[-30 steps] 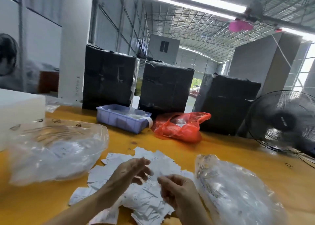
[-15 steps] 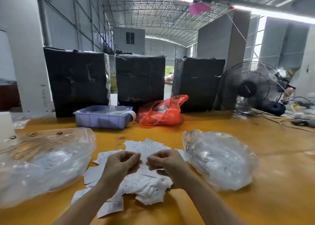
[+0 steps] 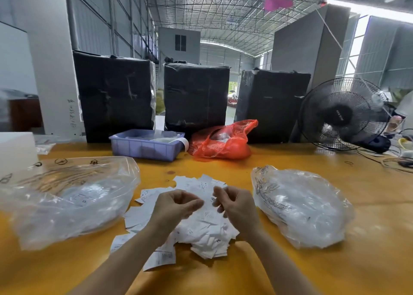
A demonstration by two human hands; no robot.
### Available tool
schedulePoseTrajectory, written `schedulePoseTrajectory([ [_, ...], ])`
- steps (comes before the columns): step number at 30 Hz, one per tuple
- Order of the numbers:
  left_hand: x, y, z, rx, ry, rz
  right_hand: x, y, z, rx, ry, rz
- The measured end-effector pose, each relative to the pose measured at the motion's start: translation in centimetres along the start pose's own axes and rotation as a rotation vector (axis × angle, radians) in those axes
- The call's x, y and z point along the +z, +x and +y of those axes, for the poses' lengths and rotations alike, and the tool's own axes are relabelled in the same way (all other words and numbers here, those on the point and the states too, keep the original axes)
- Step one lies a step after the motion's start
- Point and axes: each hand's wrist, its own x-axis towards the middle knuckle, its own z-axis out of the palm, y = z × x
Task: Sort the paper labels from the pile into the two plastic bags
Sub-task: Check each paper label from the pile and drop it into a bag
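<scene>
A loose pile of white paper labels [image 3: 207, 234] lies on the orange table [image 3: 368, 238] in front of me. To its left sits a large clear plastic bag [image 3: 67, 200] with labels inside, and to its right a smaller clear plastic bag [image 3: 301, 205], also filled. My left hand [image 3: 176, 207] and my right hand [image 3: 237, 205] hover close together over the top of the pile. Both have curled fingers, and their tips pinch at labels between them. The exact label each one holds is hard to make out against the white pile.
Behind the pile stand a purple tray [image 3: 145, 147] and a red plastic bag [image 3: 221, 142]. Three black-wrapped boxes [image 3: 114, 95] line the table's far edge. A black fan [image 3: 344, 115] and cables [image 3: 397, 160] are at the right, a white block [image 3: 15, 151] at the far left.
My view has swung to centre on the pile. Both hands have drawn closer together above it, and my left fingers have curled in from a looser spread.
</scene>
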Motion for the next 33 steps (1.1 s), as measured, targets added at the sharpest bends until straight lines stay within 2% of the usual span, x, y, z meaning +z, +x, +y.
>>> schedulePoseTrajectory([
  [2, -0.2, 0.2, -0.2, -0.018, -0.097, 0.065, -0.4, 0.2, 0.8, -0.105, -0.278, 0.066],
  [5, -0.3, 0.6, -0.8, -0.027, -0.199, 0.136, -0.5, 0.2, 2.2, -0.177, -0.544, 0.014],
  [10, -0.4, 1.2, -1.8, -0.032, -0.240, 0.200, 0.5, 0.5, 3.1, -0.093, -0.805, -0.172],
  [12, -0.6, 1.3, -2.1, -0.036, -0.239, 0.198, 0.9, 0.5, 3.0, -0.054, -0.869, -0.200],
  [19, -0.9, 1.5, -2.3, -0.035, -0.197, 0.176, 1.4, 0.5, 2.5, -0.044, -0.791, -0.102],
  [23, -0.6, 1.1, -1.9, -0.080, -0.288, 0.099, 1.1, 0.4, 2.7, -0.009, -0.702, -0.053],
  [30, -0.3, 0.4, -0.8, -0.139, -0.383, 0.012, 0.3, -0.1, 1.6, -0.121, -0.425, 0.108],
  [33, -0.2, 0.2, -0.5, -0.138, -0.378, 0.008, 0.3, -0.4, 1.0, -0.131, -0.279, 0.112],
])
